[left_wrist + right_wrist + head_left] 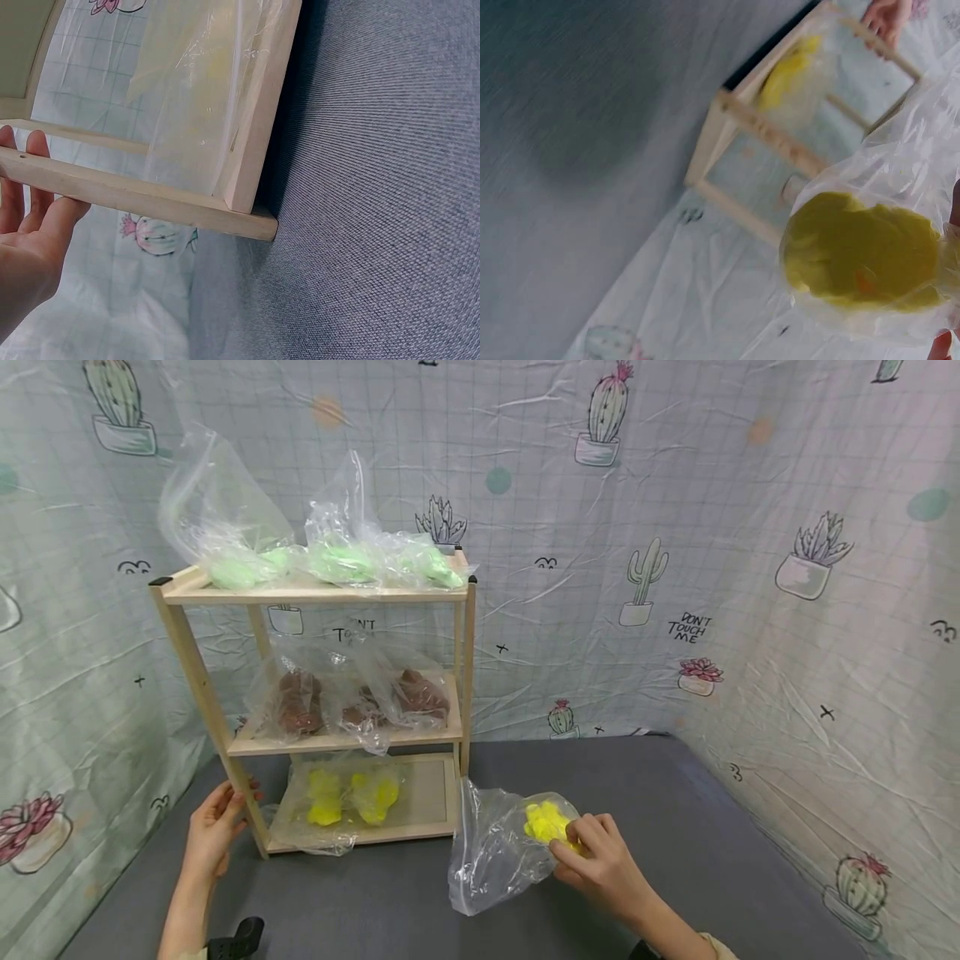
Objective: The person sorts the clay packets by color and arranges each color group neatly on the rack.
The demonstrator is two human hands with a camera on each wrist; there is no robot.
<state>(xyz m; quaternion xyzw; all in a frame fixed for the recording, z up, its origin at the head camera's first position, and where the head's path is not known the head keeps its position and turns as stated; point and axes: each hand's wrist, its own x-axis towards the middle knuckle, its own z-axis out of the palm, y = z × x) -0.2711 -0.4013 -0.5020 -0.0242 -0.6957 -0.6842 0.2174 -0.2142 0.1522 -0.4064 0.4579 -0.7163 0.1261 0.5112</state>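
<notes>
My right hand pinches a clear zip bag by its yellow end, in front of the shelf's right side. Inside is a lumpy yellow mass, seen close up in the right wrist view; its exact kind cannot be told. My left hand grips the front left post of a small wooden shelf, thumb on one side and fingers on the other. On the bottom tier lie two bagged yellow lumps. Bagged brown lumps fill the middle tier, and bagged pale green lumps the top.
The shelf stands on a dark grey cloth-covered table. A cactus-printed sheet hangs behind and along both sides. On the bottom tier, a bare board shows to the right of the yellow lumps. One bag edge hangs over that tier's front.
</notes>
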